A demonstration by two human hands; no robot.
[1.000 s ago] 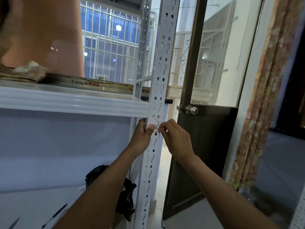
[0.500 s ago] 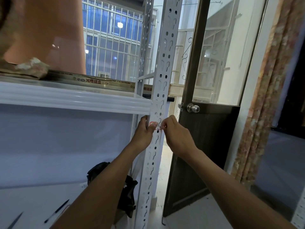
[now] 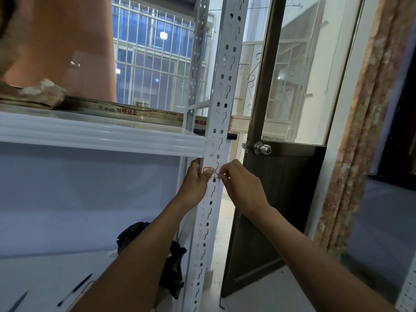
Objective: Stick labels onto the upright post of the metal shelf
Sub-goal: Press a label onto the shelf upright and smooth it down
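Note:
A white perforated upright post (image 3: 219, 113) of the metal shelf runs from top to bottom in the middle of the view. A small white label with a red border (image 3: 206, 169) lies against the post just under the shelf board. My left hand (image 3: 197, 180) wraps the post's left edge and its thumb presses the label's left end. My right hand (image 3: 239, 184) pinches the label's right end at the post's front face. The label is mostly hidden by my fingers.
A white shelf board (image 3: 101, 134) juts left of the post, carrying a long printed box (image 3: 126, 112). A lower board holds pens (image 3: 74, 290) and a black bag (image 3: 172, 266). To the right stands a brown door with a knob (image 3: 262, 148).
Both hands rose a little along the post and closed together; the label now lies on the post with the left thumb pressing over it.

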